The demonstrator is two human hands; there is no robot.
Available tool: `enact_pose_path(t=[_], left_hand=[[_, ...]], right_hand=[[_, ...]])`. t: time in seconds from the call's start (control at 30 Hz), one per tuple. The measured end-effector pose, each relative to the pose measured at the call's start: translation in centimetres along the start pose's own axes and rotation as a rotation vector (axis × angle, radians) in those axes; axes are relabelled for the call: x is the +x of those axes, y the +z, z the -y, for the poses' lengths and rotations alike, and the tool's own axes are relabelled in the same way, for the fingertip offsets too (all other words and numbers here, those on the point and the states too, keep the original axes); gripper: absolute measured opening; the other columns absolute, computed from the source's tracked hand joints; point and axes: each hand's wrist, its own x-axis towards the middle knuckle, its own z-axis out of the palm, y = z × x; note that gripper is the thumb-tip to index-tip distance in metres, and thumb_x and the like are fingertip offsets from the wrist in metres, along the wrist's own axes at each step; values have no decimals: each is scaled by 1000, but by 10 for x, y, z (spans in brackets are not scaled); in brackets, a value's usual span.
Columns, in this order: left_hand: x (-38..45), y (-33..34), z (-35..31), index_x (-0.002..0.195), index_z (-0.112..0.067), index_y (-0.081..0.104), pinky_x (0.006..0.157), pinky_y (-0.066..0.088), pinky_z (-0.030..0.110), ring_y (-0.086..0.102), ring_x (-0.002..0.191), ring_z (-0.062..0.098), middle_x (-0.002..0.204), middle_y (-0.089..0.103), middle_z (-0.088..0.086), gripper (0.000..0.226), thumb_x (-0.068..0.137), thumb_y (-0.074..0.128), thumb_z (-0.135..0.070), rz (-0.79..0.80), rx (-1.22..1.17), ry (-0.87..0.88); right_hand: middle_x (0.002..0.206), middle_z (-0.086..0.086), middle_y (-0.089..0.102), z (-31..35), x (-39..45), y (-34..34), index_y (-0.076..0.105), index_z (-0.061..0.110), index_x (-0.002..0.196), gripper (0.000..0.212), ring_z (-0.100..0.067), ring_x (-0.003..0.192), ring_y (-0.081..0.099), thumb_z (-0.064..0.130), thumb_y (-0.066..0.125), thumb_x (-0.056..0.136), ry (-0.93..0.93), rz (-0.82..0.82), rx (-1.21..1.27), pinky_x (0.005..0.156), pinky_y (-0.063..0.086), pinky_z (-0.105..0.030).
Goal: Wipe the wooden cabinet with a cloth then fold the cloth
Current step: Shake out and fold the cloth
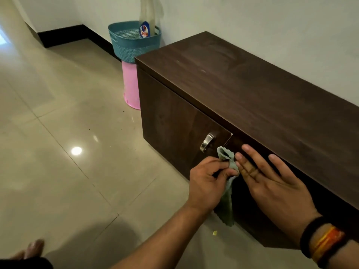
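Cloth (227, 191) pinched in left hand (206, 183), right hand (272, 181) open-palmed; "Colin" bottle (145, 26) behind.

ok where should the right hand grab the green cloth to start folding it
Take the loose lower end of the green cloth, coming from its right side. The left hand pinches the top, so the rest hangs free and narrow, and the open right hand is already beside it.

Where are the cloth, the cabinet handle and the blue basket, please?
cloth (227, 208), head view, hanging lower part.
cabinet handle (206, 142), head view, middle of the metal bar.
blue basket (126, 46), head view, perforated front wall.
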Motion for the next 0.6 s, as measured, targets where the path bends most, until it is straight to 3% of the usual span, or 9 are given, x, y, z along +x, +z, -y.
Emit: enact_pose_path(t=[0.2, 0.3, 0.4, 0.5, 0.6], left_hand=[[5, -4, -15, 84, -18, 81, 76, 58, 28, 69, 81, 8, 83, 73, -7, 5, 80, 82, -19, 34, -45, -260], [6, -11, -25, 84, -21, 81, 77, 58, 28, 70, 82, 7, 83, 75, -8, 5, 80, 82, -24, 127, -48, -351], [22, -27, -40, 83, -25, 80, 79, 56, 21, 71, 84, 5, 84, 76, -10, 5, 82, 81, -20, 56, -128, -404], [51, -41, -68, 77, -32, 76, 74, 57, 24, 71, 79, 12, 82, 77, -7, 16, 82, 81, -17, -37, -192, -323], [72, -46, -110, 82, -25, 74, 70, 56, 26, 67, 73, 9, 78, 75, -3, 15, 89, 73, -12, 10, -286, -218]], right_hand=[[158, -21, 34, -3, 1, 0, 42, -2, 146, 66, -25, 152, 17, 14, -5, 102, -40, 91, 153, 124, -3, -41], [155, -20, 38, -5, -3, -6, 47, -2, 142, 58, -23, 152, 11, 11, 15, 96, -75, 168, 229, 124, -3, -41], [149, -15, 48, 0, 9, -21, 55, 4, 138, 60, -19, 151, 13, 17, 30, 85, -65, 187, 307, 122, 0, -39], [145, 3, 57, 0, 19, -41, 58, 23, 140, 54, -10, 144, 38, 34, 38, 91, -3, 184, 452, 119, 8, -30], [124, 34, 64, -11, 27, -85, 67, 46, 123, 30, 12, 116, 57, 43, 47, 100, 279, 65, 855, 103, 39, -21]])
